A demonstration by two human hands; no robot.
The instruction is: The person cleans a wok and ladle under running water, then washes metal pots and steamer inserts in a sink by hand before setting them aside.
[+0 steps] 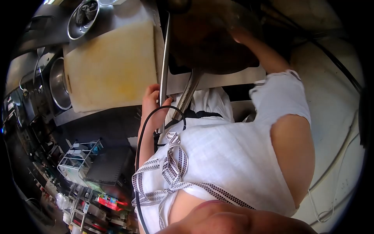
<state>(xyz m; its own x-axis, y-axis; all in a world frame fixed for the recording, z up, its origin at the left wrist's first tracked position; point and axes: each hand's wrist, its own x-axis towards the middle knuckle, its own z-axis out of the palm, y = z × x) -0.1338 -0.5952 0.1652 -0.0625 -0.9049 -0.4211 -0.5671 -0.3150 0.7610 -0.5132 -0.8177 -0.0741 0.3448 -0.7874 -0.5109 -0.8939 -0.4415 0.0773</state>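
My left hand (pixel 154 107) is closed around the long metal handle of a ladle (pixel 165 66), with the thumb on one side and the fingers on the other. The ladle's rounded dark head is at the top edge of the view. To the right lies a large dark wok (pixel 210 46), its ridged metal handle (pixel 188 93) pointing toward my body, close to my left hand. My right hand (pixel 240 34) reaches over the right side of the wok. It is dim and blurred there, so its fingers and anything in them cannot be made out.
A yellow-stained cutting board (pixel 113 66) lies left of the wok. Behind it stands a metal bowl (pixel 83 19) holding a dark grey item. Another metal bowl (pixel 59 84) sits at the board's left. A wire rack (pixel 80 156) is lower left; dark cables (pixel 335 62) hang on the right.
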